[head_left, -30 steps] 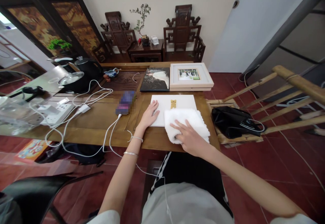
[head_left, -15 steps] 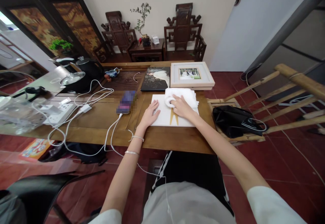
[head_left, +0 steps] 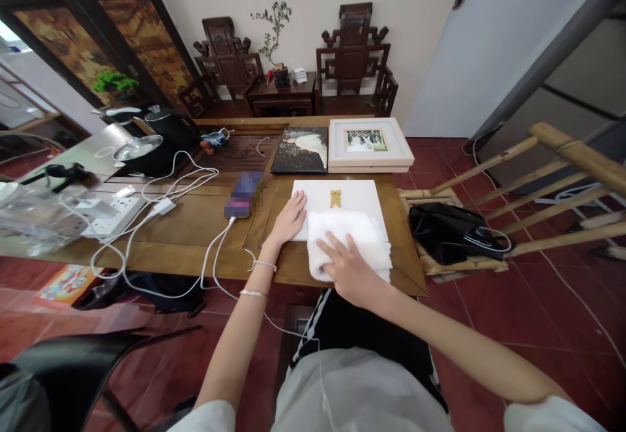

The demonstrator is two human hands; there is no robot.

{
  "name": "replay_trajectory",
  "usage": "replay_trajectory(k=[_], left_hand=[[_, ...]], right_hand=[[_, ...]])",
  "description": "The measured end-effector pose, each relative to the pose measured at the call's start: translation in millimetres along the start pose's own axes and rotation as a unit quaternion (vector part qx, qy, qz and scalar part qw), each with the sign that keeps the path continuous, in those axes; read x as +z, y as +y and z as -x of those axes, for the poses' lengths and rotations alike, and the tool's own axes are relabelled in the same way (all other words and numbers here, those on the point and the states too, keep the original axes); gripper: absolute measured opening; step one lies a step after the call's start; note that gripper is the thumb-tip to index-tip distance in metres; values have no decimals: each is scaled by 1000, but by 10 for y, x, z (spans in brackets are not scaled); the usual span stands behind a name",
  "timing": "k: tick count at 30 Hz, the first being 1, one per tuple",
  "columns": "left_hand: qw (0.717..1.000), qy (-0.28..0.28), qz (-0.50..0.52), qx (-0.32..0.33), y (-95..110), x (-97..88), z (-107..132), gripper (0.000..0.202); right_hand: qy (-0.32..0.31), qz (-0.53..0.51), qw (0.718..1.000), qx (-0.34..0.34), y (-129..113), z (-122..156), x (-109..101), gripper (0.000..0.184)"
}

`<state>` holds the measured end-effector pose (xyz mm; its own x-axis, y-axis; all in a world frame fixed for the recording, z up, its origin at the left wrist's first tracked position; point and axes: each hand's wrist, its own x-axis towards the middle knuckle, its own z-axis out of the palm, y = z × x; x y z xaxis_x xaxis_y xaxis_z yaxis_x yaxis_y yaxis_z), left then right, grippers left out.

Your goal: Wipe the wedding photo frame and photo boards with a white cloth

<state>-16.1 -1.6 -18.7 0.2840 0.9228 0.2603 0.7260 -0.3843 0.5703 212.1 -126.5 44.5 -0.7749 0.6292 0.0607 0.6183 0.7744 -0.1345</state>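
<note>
And here's the right hand (head_left: 355,272), fingers spread over the top of a white cloth (head_left: 369,230) rather than wrapped round it, the thumb side partly lost in a fold. The left hand (head_left: 289,218) lies flat and unclenched, holding nothing, on the left edge of a white board (head_left: 315,194). That board sits just beyond the right hand, its near part under the cloth, a gold shape (head_left: 335,198) showing past the cloth's far edge.

Under it all, the brown wooden table (head_left: 293,270)! Farther out from the hands lie a dark picture panel (head_left: 299,150) and, beside it, a pale picture frame (head_left: 401,151). Left of the left hand, a phone (head_left: 240,198) on its white cable (head_left: 211,249); farther left, a power strip (head_left: 112,220), with a black kettle (head_left: 169,128) beyond it.

Out to the right of the grip, a bamboo chair (head_left: 572,151) carries a black bag (head_left: 437,233). Red floor tiles (head_left: 479,334) all round below, and far ahead of both hands, against the pale wall (head_left: 415,21), carved chairs (head_left: 355,47) flank a small dark stand (head_left: 283,98) topped by a potted plant (head_left: 274,34).
</note>
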Motion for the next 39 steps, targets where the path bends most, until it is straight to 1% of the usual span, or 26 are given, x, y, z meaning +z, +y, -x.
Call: replay_trajectory(k=[3, 7, 10, 14, 16, 18, 20, 22, 26, 29, 31, 33, 35, 39], left_hand=[[1000, 9, 2, 3, 11, 2, 7, 51], [1000, 11, 4, 9, 25, -1, 15, 51], [1000, 8, 0, 5, 20, -3, 10, 51], [1000, 6, 4, 2, -4, 4, -2, 51], [1000, 6, 6, 2, -14, 7, -7, 51], [1000, 6, 10, -1, -17, 9, -8, 51], [1000, 7, 15, -4, -13, 7, -8, 50], [1000, 7, 19, -4, -3, 3, -4, 51], [1000, 10, 18, -1, 12, 0, 6, 51], [1000, 12, 12, 1, 10, 3, 7, 51], [1000, 12, 6, 5, 4, 3, 5, 51], [1000, 11, 5, 11, -1, 1, 4, 51], [1000, 10, 6, 13, -5, -2, 4, 50], [1000, 9, 6, 7, -8, 1, 0, 50]], right_hand=[[4, -18, 1000, 1, -3, -3, 6, 38], [23, -60, 998, 10, 191, -164, -21, 44], [22, -85, 995, 36, 440, -402, -73, 48], [34, -47, 995, 76, 808, -797, -133, 47], [44, -24, 995, 91, 931, -948, -136, 49], [44, -9, 994, 99, 975, -1025, -112, 52], [41, 7, 994, 104, 931, -1014, -65, 52], [32, 24, 994, 102, 811, -917, -9, 50], [16, 36, 997, 66, 431, -539, 56, 45], [8, 29, 999, 26, 147, -242, 31, 40], [-7, 10, 1000, 0, 29, -118, -10, 38], [-19, -11, 1000, -15, -3, -81, -56, 38], [-24, -31, 999, -14, 55, -132, -93, 41], [-8, -52, 998, 26, 368, -417, -115, 49]])
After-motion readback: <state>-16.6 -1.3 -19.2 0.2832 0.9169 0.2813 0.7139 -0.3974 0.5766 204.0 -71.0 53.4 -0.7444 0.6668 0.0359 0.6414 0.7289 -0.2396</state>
